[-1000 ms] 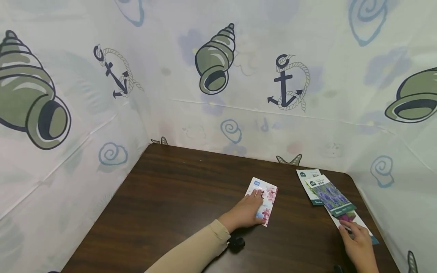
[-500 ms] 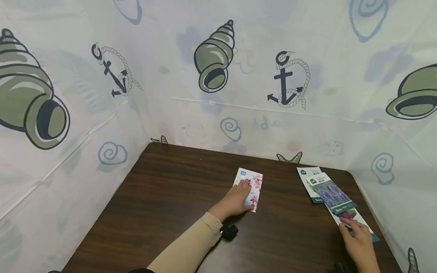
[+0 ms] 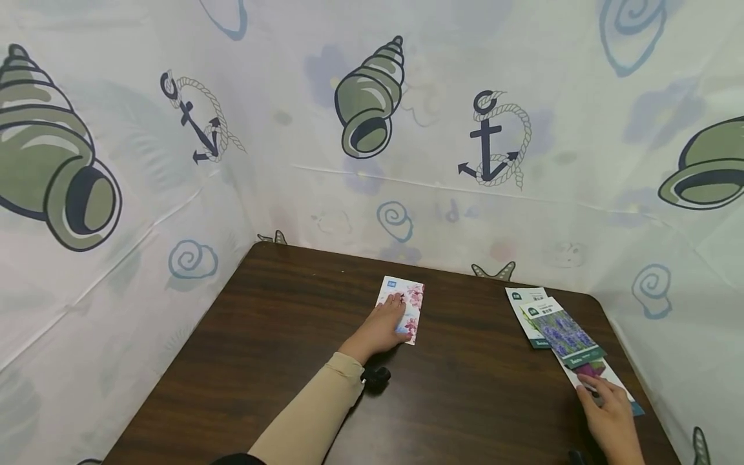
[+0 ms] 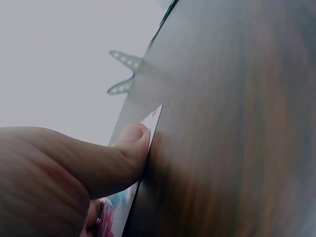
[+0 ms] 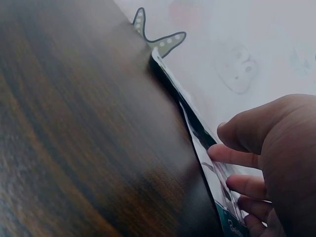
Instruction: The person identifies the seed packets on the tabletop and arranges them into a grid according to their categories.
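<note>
A white packet with pink blossoms (image 3: pixel 412 310) lies on the dark wooden table, under my left hand (image 3: pixel 379 327). The left fingers extend across its face, and the thumb (image 4: pixel 131 148) rests near its edge in the left wrist view. At the right side, several seed packets overlap: a lavender one (image 3: pixel 565 336) on top, a white one with a green end (image 3: pixel 522 298) behind, and one with a dark purple picture (image 3: pixel 615 381) nearest me. My right hand (image 3: pixel 610 413) rests its fingertips on that nearest packet; in the right wrist view the fingers (image 5: pixel 237 157) are spread over it.
White cloth printed with shells and anchors (image 3: pixel 325 206) stands around the table's back and sides. The wooden tabletop (image 3: pixel 279 361) stretches between the two hands and to the left. A black wrist device (image 3: pixel 376 380) sits at the left cuff.
My left hand has slid to the left and slightly away from me over the table, carrying the blossom packet beneath it. The right hand and the overlapping packets stay in place.
</note>
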Tool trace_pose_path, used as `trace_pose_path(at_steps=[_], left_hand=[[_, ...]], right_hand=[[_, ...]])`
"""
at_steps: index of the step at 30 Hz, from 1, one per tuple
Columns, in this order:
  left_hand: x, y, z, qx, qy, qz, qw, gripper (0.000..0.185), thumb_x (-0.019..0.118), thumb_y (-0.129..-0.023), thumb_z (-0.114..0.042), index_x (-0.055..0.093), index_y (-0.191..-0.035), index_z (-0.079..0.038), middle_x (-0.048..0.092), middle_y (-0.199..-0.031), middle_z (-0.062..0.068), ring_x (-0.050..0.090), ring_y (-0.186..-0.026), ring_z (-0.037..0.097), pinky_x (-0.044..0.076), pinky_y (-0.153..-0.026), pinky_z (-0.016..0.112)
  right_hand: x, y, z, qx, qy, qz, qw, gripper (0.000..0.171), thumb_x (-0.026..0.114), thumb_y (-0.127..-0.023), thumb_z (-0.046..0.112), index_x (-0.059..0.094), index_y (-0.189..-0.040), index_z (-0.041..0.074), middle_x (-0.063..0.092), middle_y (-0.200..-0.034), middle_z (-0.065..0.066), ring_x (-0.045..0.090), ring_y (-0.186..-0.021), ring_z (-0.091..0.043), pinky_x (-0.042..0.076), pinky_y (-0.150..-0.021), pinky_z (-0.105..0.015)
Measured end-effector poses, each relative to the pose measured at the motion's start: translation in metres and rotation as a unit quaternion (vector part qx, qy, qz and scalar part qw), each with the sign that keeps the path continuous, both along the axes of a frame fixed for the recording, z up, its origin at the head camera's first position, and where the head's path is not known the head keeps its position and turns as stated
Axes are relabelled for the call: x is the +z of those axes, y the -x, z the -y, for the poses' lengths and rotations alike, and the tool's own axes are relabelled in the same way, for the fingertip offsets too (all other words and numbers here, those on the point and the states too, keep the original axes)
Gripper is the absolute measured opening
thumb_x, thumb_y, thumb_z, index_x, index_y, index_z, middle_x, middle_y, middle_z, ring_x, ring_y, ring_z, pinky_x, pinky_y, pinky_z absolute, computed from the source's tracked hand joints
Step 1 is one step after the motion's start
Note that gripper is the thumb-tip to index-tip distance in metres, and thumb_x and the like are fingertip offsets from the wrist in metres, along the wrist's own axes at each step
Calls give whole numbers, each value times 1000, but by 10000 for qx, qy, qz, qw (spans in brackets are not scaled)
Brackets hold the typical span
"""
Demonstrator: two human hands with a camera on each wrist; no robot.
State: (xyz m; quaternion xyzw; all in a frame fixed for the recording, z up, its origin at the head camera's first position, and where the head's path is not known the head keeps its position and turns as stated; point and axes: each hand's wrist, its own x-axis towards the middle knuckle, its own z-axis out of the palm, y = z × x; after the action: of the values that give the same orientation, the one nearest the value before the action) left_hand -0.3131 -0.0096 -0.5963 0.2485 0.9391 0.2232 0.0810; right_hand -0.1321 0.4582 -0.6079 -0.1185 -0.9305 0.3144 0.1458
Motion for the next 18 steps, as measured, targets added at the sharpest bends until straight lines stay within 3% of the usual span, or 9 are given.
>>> trace_pose_path(at_steps=[5, 11, 18], left_hand=[[-8, 11, 15, 334, -230, 42, 9992, 86, 72, -105, -33, 30, -169, 6, 14, -182, 24, 11, -171, 42, 16, -137, 61], [-12, 20, 31, 592, -187, 123, 9980, 85, 69, -108, -32, 25, -171, 5, 6, -183, 24, 2, -172, 41, 7, -139, 61], [1, 22, 40, 887, 83, 292, 9956, 78, 67, -108, -26, 30, -170, 2, 8, -183, 25, 3, -172, 41, 6, -138, 62]], right_hand=[[0, 0, 1, -36, 16, 93, 9999, 37, 61, -111, 16, 66, -135, -11, 50, -139, -41, 43, -129, -56, 35, -97, -63], [0, 1, 2, 6, -49, 22, 10000, 36, 62, -110, 14, 66, -135, -12, 50, -137, -42, 43, -128, -56, 34, -96, -62], [0, 0, 1, 60, -94, -82, 9999, 36, 63, -109, 14, 66, -133, -12, 50, -134, -43, 44, -126, -57, 34, -95, -62]])
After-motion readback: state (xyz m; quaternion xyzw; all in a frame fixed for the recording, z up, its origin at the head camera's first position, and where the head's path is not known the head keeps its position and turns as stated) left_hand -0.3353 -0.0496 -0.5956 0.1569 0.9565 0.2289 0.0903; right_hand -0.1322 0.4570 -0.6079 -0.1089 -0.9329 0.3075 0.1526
